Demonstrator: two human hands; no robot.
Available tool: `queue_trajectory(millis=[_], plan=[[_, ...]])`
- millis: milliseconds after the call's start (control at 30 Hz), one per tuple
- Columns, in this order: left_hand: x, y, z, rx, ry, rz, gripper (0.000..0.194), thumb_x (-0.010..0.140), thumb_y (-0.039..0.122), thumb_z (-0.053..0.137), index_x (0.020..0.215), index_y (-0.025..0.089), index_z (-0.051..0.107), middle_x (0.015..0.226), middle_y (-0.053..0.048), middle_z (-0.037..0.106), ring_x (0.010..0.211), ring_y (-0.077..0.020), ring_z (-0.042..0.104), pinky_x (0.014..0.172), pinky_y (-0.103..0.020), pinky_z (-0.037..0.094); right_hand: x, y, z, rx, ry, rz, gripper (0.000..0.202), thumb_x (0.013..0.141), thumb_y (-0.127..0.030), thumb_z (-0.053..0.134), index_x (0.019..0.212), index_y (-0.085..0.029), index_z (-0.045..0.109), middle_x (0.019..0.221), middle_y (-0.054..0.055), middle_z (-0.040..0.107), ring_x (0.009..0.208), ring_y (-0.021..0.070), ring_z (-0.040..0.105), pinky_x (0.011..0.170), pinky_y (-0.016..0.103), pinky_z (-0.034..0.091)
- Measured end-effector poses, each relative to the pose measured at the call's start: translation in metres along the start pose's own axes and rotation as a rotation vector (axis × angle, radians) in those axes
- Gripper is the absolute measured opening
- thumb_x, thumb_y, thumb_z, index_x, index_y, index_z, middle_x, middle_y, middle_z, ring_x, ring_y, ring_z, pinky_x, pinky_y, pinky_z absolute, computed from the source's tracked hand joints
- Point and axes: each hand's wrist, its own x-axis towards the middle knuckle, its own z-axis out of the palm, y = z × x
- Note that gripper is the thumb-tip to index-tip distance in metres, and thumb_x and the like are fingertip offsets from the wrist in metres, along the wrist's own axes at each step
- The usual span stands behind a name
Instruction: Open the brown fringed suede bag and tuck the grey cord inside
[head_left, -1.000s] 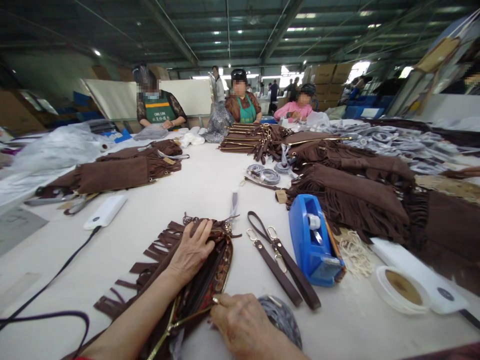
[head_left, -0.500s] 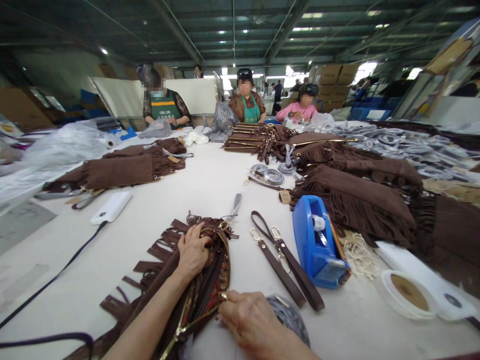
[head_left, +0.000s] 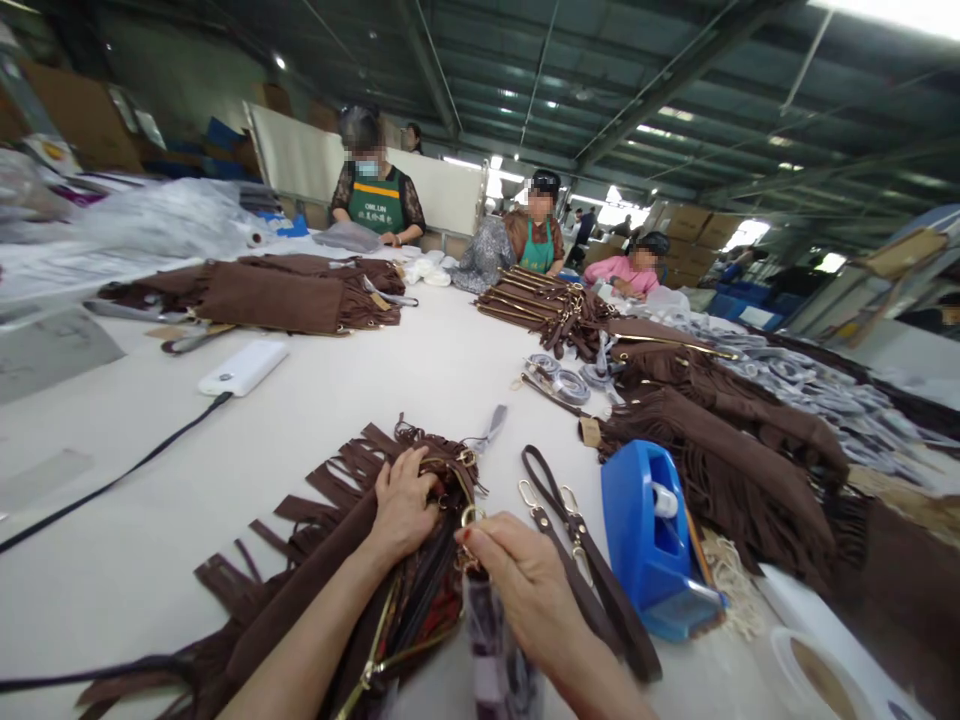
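Both hands busy on a brown fringed bag point(head_left: 330, 560) at the near edge of the white table point(head_left: 420, 380).

Left hand point(head_left: 401, 500) lies curled over the bag's open top, pressing it down, while the right hand point(head_left: 525, 580) pinches a small gold ring point(head_left: 472, 517) right at the bag's mouth. Just right of it lies a brown strap point(head_left: 585, 560) with gold clasps, then a blue tape dispenser point(head_left: 652, 540). Piles of more fringed bags point(head_left: 720, 440) sit farther right, and three people work at the far end.
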Motion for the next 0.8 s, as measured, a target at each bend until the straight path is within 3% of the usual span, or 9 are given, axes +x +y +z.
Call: queue_trajectory(millis=[200,400,500,567,700,800], plan=[[0.000,-0.004,0.002,-0.048,0.006,0.018,0.019,0.068,0.012,0.049,0.070,0.023,0.065,0.134,-0.007,0.045,0.130,-0.0293,0.030,0.107,-0.057,0.018,0.027,0.040,0.051,-0.310,0.078,0.029,0.021,0.085,-0.016,0.046,0.078,-0.018,0.066,0.076,0.004,0.058,0.075,0.0138,0.055,0.071,0.025,0.045],[-0.002,-0.007,0.006,-0.071,0.020,0.036,0.019,0.070,0.014,0.049,0.074,0.023,0.066,0.135,-0.007,0.044,0.131,-0.0289,0.027,0.107,-0.058,0.016,0.019,0.047,0.058,-0.477,0.180,-0.162,0.032,0.089,-0.022,0.034,0.088,-0.017,0.066,0.082,0.007,0.055,0.069,0.0130,0.054,0.061,0.022,0.046],[-0.002,-0.009,0.007,-0.075,0.011,0.047,0.019,0.071,0.015,0.050,0.075,0.024,0.066,0.135,-0.007,0.044,0.130,-0.0289,0.029,0.106,-0.058,0.017,0.022,0.045,0.057,-0.306,0.139,-0.204,0.032,0.087,-0.021,0.036,0.095,-0.017,0.066,0.087,0.008,0.060,0.076,0.0133,0.058,0.068,0.023,0.048],[-0.001,-0.010,0.007,-0.074,0.009,0.055,0.019,0.071,0.015,0.051,0.076,0.025,0.066,0.135,-0.007,0.044,0.130,-0.0287,0.028,0.106,-0.058,0.017,0.027,0.044,0.054,-0.110,0.100,-0.115,0.028,0.084,-0.022,0.042,0.092,-0.019,0.068,0.086,0.007,0.065,0.078,0.0140,0.059,0.074,0.025,0.048],[-0.001,-0.010,0.006,-0.065,0.007,0.064,0.014,0.071,0.019,0.052,0.076,0.022,0.065,0.135,-0.008,0.044,0.130,-0.0309,0.029,0.105,-0.059,0.017,0.035,0.044,0.050,0.206,0.074,0.128,0.023,0.078,-0.030,0.050,0.085,-0.019,0.069,0.068,0.000,0.065,0.060,0.0130,0.057,0.060,0.025,0.048],[-0.001,-0.010,0.005,-0.060,0.006,0.063,0.014,0.071,0.020,0.052,0.075,0.023,0.065,0.135,-0.008,0.044,0.130,-0.0307,0.029,0.105,-0.059,0.018,0.035,0.044,0.048,0.255,0.059,0.217,0.017,0.073,-0.030,0.055,0.080,-0.017,0.064,0.057,-0.003,0.058,0.052,0.0110,0.052,0.053,0.022,0.043]])
